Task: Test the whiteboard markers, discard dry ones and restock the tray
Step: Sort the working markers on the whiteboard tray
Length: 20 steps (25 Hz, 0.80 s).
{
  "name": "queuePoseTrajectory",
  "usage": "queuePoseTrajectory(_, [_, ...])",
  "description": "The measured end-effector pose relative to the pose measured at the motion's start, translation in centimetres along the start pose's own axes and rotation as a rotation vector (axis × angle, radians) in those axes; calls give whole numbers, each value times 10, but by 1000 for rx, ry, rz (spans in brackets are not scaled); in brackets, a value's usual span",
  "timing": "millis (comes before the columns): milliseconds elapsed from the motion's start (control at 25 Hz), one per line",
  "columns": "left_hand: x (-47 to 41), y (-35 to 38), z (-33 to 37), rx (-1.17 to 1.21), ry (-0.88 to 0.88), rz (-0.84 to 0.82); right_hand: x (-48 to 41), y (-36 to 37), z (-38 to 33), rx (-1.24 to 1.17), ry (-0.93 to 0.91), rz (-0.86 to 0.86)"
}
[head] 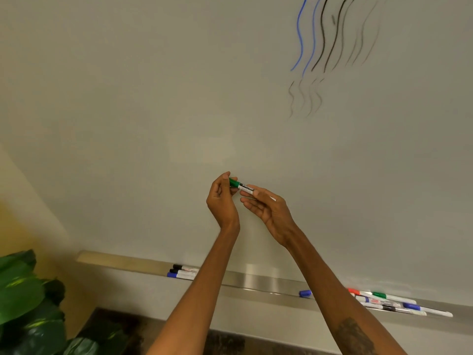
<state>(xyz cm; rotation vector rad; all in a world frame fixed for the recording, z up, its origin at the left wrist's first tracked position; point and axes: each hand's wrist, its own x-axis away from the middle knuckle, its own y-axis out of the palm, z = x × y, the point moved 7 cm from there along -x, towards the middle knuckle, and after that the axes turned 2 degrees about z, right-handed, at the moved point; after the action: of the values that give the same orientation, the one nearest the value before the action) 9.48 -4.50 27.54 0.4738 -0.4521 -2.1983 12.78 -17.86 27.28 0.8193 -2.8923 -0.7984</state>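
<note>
green marker (240,186) aloft; forearms (204,285) across tray (258,278); plant (23,298) left

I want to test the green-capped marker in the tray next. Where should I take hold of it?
Take the green-capped marker by its white barrel, from above, fingertips across it: it lies flat along the tray, with other markers crowding its near side.
</note>
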Motion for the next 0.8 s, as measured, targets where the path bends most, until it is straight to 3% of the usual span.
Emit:
queuePoseTrajectory(480, [16, -181, -105, -290, -207, 115, 10, -16, 182, 113, 439, -60])
queuePoseTrajectory(800, [55, -305, -153, -658, -502, -4, 55, -15, 290, 171, 683, -60])
